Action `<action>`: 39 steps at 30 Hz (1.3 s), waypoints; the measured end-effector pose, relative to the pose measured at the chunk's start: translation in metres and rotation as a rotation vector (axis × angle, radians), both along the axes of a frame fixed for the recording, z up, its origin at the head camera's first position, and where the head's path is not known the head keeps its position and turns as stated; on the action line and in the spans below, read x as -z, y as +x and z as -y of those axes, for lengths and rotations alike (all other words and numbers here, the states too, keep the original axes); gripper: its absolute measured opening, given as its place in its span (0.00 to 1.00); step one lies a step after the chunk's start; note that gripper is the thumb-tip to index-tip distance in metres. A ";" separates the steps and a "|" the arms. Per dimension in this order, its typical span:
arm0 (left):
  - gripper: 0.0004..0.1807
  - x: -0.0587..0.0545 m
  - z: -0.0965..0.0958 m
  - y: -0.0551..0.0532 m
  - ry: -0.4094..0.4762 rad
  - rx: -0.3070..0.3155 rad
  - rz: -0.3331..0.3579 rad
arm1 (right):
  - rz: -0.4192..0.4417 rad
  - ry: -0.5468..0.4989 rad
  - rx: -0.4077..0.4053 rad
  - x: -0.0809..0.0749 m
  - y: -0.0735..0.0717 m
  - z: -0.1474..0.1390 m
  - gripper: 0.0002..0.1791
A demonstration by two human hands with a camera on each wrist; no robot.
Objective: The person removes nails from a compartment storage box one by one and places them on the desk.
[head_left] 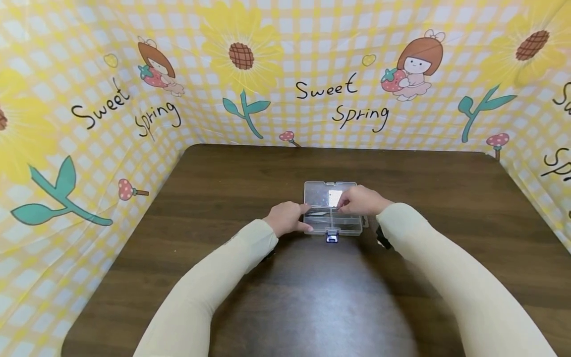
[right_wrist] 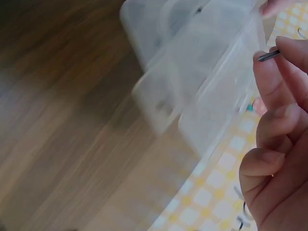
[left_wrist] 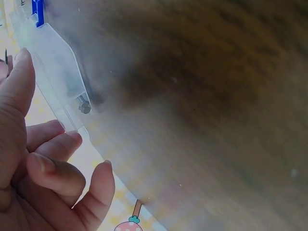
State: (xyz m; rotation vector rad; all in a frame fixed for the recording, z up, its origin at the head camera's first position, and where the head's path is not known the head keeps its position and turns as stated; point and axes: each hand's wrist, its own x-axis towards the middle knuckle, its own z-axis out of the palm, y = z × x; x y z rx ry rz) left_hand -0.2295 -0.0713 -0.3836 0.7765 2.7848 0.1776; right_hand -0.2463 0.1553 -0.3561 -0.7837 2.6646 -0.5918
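Note:
A clear plastic compartment box (head_left: 350, 229) sits on the table with its lid (head_left: 317, 192) raised at the back and a blue latch (head_left: 332, 238) at the front. My left hand (head_left: 287, 218) holds its left end, thumb by the front corner and forefinger by the back. Over the right rear compartment, my right hand (head_left: 362, 200) pinches a short dark metal pin (right_wrist: 268, 56) with a pointed tip between thumb and forefinger. Thin metal rods (head_left: 317, 213) lie in the left rear compartment. Through the box's end wall shows a bolt-like metal piece (left_wrist: 83, 104).
The dark wooden table (head_left: 241, 173) extends around the box on every side. A yellow checked cloth (head_left: 276, 64) printed with flowers stands behind and at both sides. A hanging tab (head_left: 366, 221) sticks out from the box's right end.

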 end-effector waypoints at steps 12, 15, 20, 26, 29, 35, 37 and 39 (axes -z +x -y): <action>0.37 0.004 0.003 0.005 0.006 -0.036 0.031 | 0.007 0.005 0.076 0.004 0.023 -0.083 0.09; 0.37 0.004 0.004 0.006 0.014 -0.042 0.035 | 0.035 0.004 0.104 0.000 0.031 -0.103 0.11; 0.38 0.001 0.003 0.005 0.019 -0.040 0.030 | 0.034 0.016 0.172 -0.006 0.039 -0.133 0.11; 0.38 -0.003 -0.001 0.004 0.005 -0.031 0.039 | 0.047 0.031 0.211 -0.004 0.044 -0.154 0.10; 0.38 -0.003 -0.001 0.004 -0.007 -0.028 0.047 | 0.063 0.038 0.207 0.000 0.045 -0.157 0.10; 0.38 -0.002 0.000 0.002 -0.011 -0.027 0.038 | 0.091 0.057 0.193 0.007 0.048 -0.158 0.09; 0.38 -0.001 0.000 0.001 -0.014 -0.022 0.034 | 0.093 0.076 0.186 0.010 0.049 -0.158 0.09; 0.38 -0.002 0.000 0.001 -0.015 -0.018 0.035 | 0.091 0.093 0.178 0.012 0.050 -0.159 0.09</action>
